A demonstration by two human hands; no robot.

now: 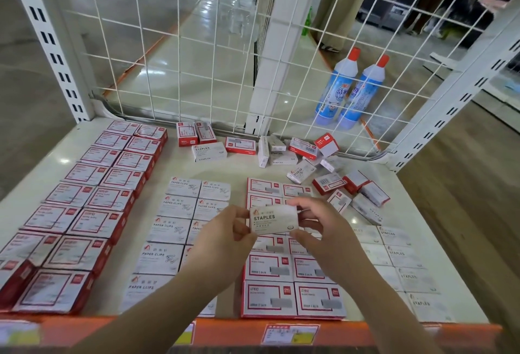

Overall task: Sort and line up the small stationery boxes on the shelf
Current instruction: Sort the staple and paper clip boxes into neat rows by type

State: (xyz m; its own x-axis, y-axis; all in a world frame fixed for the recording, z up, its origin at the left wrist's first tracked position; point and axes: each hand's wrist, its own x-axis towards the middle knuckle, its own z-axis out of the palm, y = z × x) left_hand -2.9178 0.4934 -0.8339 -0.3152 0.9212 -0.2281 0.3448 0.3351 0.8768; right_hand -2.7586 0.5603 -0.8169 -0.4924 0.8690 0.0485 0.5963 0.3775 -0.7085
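Both hands hold one white STAPLES box [273, 220] above the middle of the shelf [242, 171]. My left hand [228, 230] pinches its left end and my right hand [318, 223] grips its right end. Under them lie neat double rows: red-bordered boxes [92, 199] on the left, white PAPER CLIPS boxes [180, 218], red-framed boxes [289, 283] in the middle, and white STAPLES boxes [402, 258] on the right. A loose jumble of red and white boxes [304, 156] lies at the back.
A white wire grid [197, 44] closes the shelf's back, with slotted uprights [50, 41] at both sides. Two blue bottles with red caps [351, 89] stand behind the grid. An orange front edge [225, 331] carries price tags.
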